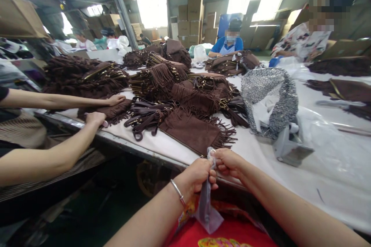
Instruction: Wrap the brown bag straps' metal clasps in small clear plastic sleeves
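Over the table's front edge, my left hand (200,173) is closed around a clear plastic sleeve (209,218) that hangs down with something dark inside, perhaps a strap. My right hand (227,162) pinches the top end of the same sleeve, close beside the left. Just beyond both hands lies a brown fringed pouch (193,130) with a zip along its near edge. Left of that pouch, dark straps (147,117) with brass clips are heaped. Fingers partly cover the sleeve's upper part.
Brown fringed pouches (158,81) are piled across the white-covered table (327,189). A silver sequined bag (269,85) stands at right beside a grey holder (291,146). At left, a co-worker's hands (97,119) press on a pouch. Other people sit across the table.
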Tool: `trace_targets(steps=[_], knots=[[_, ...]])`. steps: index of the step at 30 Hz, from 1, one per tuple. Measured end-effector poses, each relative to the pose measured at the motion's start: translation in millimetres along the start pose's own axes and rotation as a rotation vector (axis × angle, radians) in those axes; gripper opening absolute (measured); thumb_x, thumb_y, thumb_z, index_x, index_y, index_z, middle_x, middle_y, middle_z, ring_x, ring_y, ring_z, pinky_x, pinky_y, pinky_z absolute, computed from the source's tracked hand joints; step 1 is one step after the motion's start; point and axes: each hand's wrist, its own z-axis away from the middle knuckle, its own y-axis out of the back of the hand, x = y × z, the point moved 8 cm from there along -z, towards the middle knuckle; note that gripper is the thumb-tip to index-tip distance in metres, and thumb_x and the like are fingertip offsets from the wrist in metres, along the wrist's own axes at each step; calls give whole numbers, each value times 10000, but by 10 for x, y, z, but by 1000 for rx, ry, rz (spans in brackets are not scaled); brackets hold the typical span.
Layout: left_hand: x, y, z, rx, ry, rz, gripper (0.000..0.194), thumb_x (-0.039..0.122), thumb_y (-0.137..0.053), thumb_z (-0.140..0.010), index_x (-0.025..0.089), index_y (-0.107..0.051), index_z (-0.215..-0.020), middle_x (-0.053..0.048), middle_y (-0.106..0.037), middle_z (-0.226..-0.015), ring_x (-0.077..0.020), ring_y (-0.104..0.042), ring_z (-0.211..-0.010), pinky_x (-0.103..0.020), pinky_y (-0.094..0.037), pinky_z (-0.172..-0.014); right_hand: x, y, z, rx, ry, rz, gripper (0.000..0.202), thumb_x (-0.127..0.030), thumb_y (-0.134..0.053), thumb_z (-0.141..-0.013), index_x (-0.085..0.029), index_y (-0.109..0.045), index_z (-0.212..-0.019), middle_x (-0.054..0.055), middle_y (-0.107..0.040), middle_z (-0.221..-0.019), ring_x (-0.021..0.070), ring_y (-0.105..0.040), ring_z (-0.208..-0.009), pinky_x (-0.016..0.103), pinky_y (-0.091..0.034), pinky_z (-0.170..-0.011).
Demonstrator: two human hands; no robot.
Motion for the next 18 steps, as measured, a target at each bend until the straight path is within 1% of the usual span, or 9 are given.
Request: trace_targets(steps=[2, 3, 5, 7, 9, 12, 14, 16, 18], knots=[[20, -5, -66, 18, -3, 3, 365, 528, -466, -879, 169, -531, -864, 73, -384, -560, -51, -346, -416, -228, -464, -483, -1, 7, 0, 0, 19, 47, 220, -292, -421, -867, -217, -380, -664, -118, -261, -436, 45, -165, -334, 179, -116, -358], [34, -4, -91, 29, -9, 1, 374, 528, -446, -887, 166, -529, -844, 71, -378, -557, -49, -334, -413, -211, -439, -465, -6, 15, 2, 8, 35, 76, 217, -312, -426, -866, -217, -395, -674, -117, -266, -439, 49, -176, -334, 182, -125, -358], [58, -2, -110, 43, -24, -14, 374, 513, -425, -895, 161, -522, -812, 73, -361, -555, -37, -288, -398, -161, -341, -412, -32, 44, 7, 48, 82, 144, 236, -364, -436, -868, -218, -424, -683, -113, -281, -441, 58, -210, -335, 189, -151, -359], [61, 9, -86, 59, -33, -43, 341, 487, -448, -886, 162, -514, -804, 74, -364, -564, -28, -248, -384, -141, -232, -378, -84, 100, 11, 128, 148, 230, 284, -408, -447, -866, -213, -450, -659, -97, -324, -437, 66, -266, -338, 199, -186, -364], [42, 40, -31, 93, -41, -69, 292, 455, -468, -876, 172, -497, -813, 72, -382, -578, -28, -250, -378, -145, -184, -370, -156, 171, 13, 234, 216, 328, 321, -413, -478, -852, -202, -478, -611, -69, -390, -431, 77, -331, -351, 212, -214, -379], [0, 92, 58, 162, -67, -98, 243, 426, -440, -888, 193, -450, -818, 77, -380, -581, -34, -268, -375, -155, -168, -372, -281, 246, 4, 381, 312, 468, 318, -357, -551, -807, -183, -528, -541, -31, -459, -441, 96, -405, -414, 224, -234, -417], [-12, 125, 96, 215, -106, -135, 229, 414, -413, -902, 205, -423, -812, 85, -360, -568, -39, -270, -371, -164, -164, -372, -348, 268, -10, 453, 365, 540, 300, -310, -575, -778, -177, -549, -511, -18, -488, -461, 106, -440, -465, 226, -251, -443], [-9, 166, 116, 287, -152, -204, 226, 416, -411, -905, 211, -414, -808, 85, -356, -553, -48, -293, -369, -176, -172, -372, -374, 295, -28, 500, 381, 590, 279, -284, -565, -769, -178, -561, -511, -7, -517, -464, 118, -468, -470, 230, -277, -450], [-9, 203, 127, 346, -181, -260, 235, 423, -460, -888, 211, -418, -797, 79, -376, -538, -58, -338, -373, -187, -184, -375, -374, 349, -26, 529, 377, 623, 261, -270, -509, -789, -180, -578, -553, 1, -547, -462, 129, -484, -433, 237, -309, -443]])
